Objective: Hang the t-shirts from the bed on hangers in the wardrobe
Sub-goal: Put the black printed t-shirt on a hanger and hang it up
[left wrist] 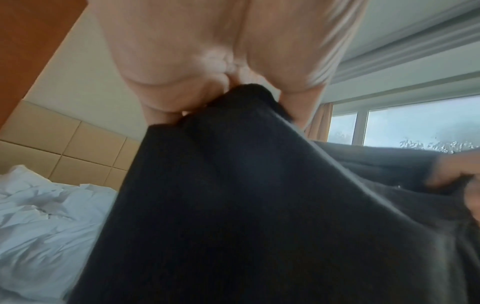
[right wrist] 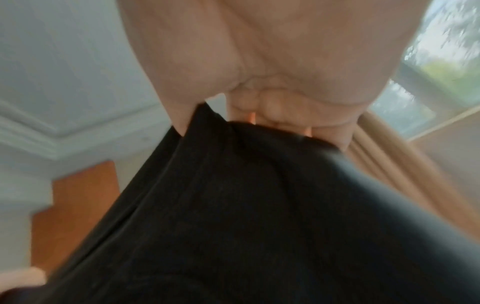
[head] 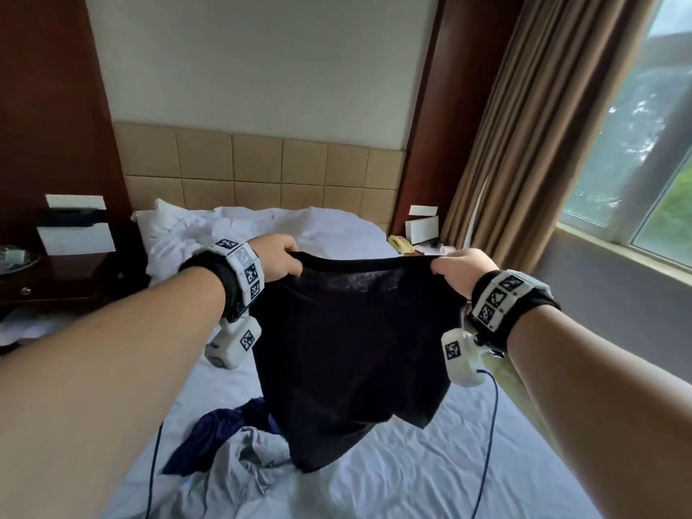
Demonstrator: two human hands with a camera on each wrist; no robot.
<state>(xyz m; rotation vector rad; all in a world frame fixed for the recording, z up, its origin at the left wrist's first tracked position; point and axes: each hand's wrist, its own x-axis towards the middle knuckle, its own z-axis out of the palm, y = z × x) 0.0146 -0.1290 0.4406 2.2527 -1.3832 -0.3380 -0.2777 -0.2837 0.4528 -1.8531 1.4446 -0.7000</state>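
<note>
A black t-shirt (head: pixel 348 342) hangs stretched between both hands above the bed (head: pixel 430 462). My left hand (head: pixel 279 258) grips its top edge at one corner, and my right hand (head: pixel 458 269) grips the opposite corner. In the left wrist view the left hand (left wrist: pixel 221 82) has its fingers curled into the black t-shirt (left wrist: pixel 233 205). The right wrist view shows the right hand (right wrist: pixel 272 102) clenched on the same black t-shirt (right wrist: pixel 246 216). On the sheet below lie a dark blue t-shirt (head: pixel 217 428) and a light grey t-shirt (head: pixel 247 466), both crumpled. No hanger or wardrobe is in view.
White pillows (head: pixel 232 226) lie against the padded headboard (head: pixel 262 170). A dark nightstand (head: pixel 56 271) stands at the left. At the right are a small table with a yellow phone (head: pixel 400 244), a brown curtain (head: pixel 524 125) and a window (head: pixel 644 162).
</note>
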